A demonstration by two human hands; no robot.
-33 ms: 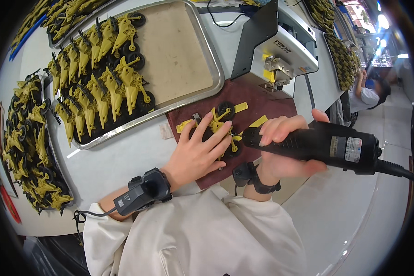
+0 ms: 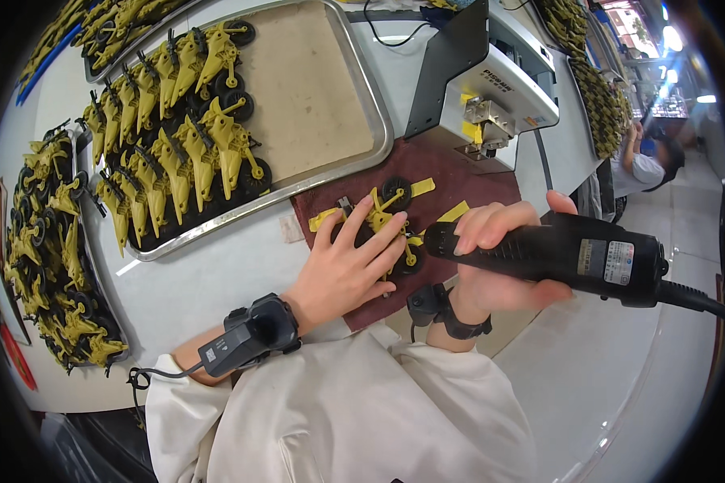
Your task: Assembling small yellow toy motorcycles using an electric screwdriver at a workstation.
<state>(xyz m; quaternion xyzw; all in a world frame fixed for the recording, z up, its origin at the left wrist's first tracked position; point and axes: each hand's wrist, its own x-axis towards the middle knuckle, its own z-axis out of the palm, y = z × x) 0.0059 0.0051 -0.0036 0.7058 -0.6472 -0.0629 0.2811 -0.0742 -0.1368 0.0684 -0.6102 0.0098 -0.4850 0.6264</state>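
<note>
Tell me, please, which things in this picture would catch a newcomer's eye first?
Probably the two rows of yellow toy motorcycles in the left part of the large metal tray, upper left. Next comes the black corded electric screwdriver gripped in the right hand, its nose toward the toy motorcycle under the left hand. A white machine stands upper right of centre.

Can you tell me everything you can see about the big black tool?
The black tool is long and rounded, seemingly hard plastic, like a powered driver. It has a ridged nose, a grey label and a white label on its side, and a thick cord at the back. The right hand grips it roughly level, nose left near the yellow-and-black wheeled piece. I can't tell whether they touch.
</note>
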